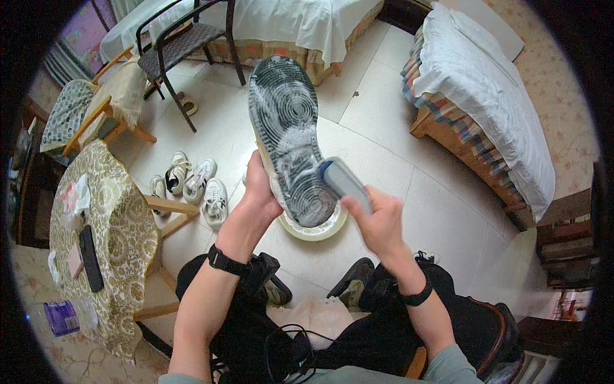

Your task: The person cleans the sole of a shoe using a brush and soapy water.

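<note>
A shoe with a black patterned sole [292, 129] is held sole-up in front of me, streaked with white foam. My left hand [261, 187] grips it along its left side, near the heel half. In my right hand [376, 216] is a scrub brush [346, 180] with a grey-white handle and blue bristles. Its bristle end is against or very close to the right edge of the sole near the heel. Below the shoe, a pale round basin [314, 234] stands on the floor, mostly hidden; whitish suds show inside its rim.
Several white sneakers [214, 201] stand on the tiled floor at the left. Beside them, a small table [127, 230] with a patterned cloth bears a black remote-like object [91, 259] and a plastic bottle [62, 318]. Farther off are a dark chair [187, 45] and a white-covered wooden sofa [475, 96].
</note>
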A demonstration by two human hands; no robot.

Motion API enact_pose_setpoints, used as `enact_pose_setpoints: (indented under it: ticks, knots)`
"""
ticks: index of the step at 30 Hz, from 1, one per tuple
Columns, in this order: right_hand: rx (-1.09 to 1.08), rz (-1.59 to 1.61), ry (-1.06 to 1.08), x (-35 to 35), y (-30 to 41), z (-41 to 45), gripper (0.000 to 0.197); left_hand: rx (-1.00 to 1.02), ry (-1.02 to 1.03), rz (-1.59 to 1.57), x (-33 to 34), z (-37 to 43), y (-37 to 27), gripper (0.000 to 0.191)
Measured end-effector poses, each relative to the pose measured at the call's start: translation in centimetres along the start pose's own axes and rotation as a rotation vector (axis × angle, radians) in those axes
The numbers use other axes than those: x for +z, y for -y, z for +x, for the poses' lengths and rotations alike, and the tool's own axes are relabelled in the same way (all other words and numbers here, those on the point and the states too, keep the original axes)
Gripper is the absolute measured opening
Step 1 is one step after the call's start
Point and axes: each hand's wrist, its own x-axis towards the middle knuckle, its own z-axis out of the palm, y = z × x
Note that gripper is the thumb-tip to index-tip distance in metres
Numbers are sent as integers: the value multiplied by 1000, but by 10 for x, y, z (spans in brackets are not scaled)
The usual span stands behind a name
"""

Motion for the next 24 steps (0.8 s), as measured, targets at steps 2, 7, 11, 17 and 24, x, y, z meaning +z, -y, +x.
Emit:
enact_pose_setpoints:
  ticks: [2,7,11,17,24]
  knots:
    - [-25,-71,30,0,-2,-2,51,-43,-29,-48,8,-1,-1,44]
    - [-152,-241,166,5,-3,-9,59,-41,-27,-42,4,0,-1,42]
    - [-60,-99,-4,3,1,8,51,-58,-31,-27,4,2,5,42]
    - [-99,-238,123,-1,-5,-1,49,-77,-32,-18,-7,9,10,45]
    - [-300,-240,112,6,-4,-7,61,-89,-66,62,2,5,10,45]
